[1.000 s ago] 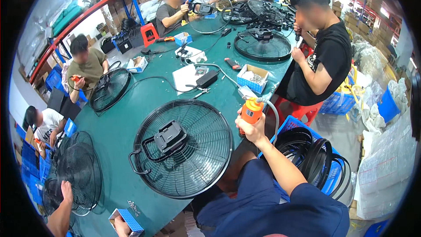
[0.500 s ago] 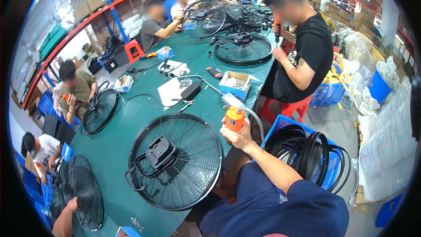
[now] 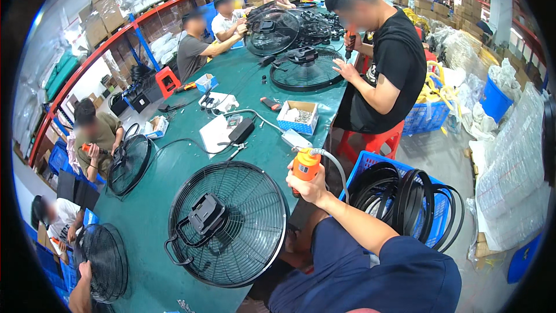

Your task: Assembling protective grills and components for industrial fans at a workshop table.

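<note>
My right hand (image 3: 308, 188) is wrapped round an orange electric screwdriver (image 3: 305, 165), held upright beside the table's near edge. A grey cord (image 3: 335, 165) runs from its top. Left of this hand lies a round black fan (image 3: 255, 214) with a wire grille, a black motor housing (image 3: 206, 213) at its middle and a tubular handle bracket (image 3: 180, 250) at its side. The screwdriver is apart from the fan. My left hand does not show. The hand (image 3: 86, 270) at the lower left, touching another black grille (image 3: 107, 255), looks like a co-worker's.
On the green table (image 3: 145, 208) are a box of small screws (image 3: 298, 117), a black adapter (image 3: 241, 131) and a red-black tool (image 3: 270, 104). A blue crate (image 3: 370, 162) of black rings stands at my right. A co-worker (image 3: 399, 52) sits beyond, at another fan (image 3: 307, 72).
The whole view has shifted slightly. My right hand still grips the screwdriver near the same spot. The co-worker at the far right has spread a hand onto the fan there.
</note>
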Demonstrator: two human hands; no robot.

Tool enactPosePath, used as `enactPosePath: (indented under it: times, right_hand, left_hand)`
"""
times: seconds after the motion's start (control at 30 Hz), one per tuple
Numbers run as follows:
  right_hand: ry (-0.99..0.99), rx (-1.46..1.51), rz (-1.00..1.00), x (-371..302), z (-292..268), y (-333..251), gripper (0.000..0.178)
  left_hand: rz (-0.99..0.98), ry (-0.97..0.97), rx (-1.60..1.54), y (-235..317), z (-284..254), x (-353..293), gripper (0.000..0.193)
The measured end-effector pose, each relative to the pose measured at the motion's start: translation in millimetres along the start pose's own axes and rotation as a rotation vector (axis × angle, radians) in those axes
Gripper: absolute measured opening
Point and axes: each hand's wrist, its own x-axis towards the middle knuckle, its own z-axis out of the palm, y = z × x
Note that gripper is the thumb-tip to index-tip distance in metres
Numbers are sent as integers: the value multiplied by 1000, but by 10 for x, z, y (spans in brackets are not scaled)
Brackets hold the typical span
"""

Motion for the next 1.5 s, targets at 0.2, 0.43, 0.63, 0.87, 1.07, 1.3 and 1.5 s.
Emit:
enactPosePath:
  times: [0.2, 0.43, 0.63, 0.87, 1.07, 1.3, 1.5]
  right_hand:
    - [19, 42, 17, -12, -62, 22, 19]
    - [-34, -72, -118, -32, -56, 108, 20]
    - [8, 21, -21, -167, -46, 28, 20]
    - [-34, -73, -119, -307, -140, 120, 19]
    - [-37, -110, -298, -339, -101, 173, 30]
    - [-76, -142, -234, -416, -204, 131, 25]
    - [-91, 11, -213, -415, -196, -112, 23]
  left_hand:
    - [-177, -58, -78, 848, 154, -1307, 59]
    - [121, 360, -469, 1175, 283, -784, 11]
    - [241, 74, -1106, 2518, 343, -162, 11]
    - [-204, -324, -2040, 2884, 312, 306, 16]
    - [-337, -109, -2486, 2912, 580, -151, 26]
    - [44, 198, -2464, 3609, 648, -1082, 7]
    - [-80, -21, -2034, 3840, 525, -1801, 9]
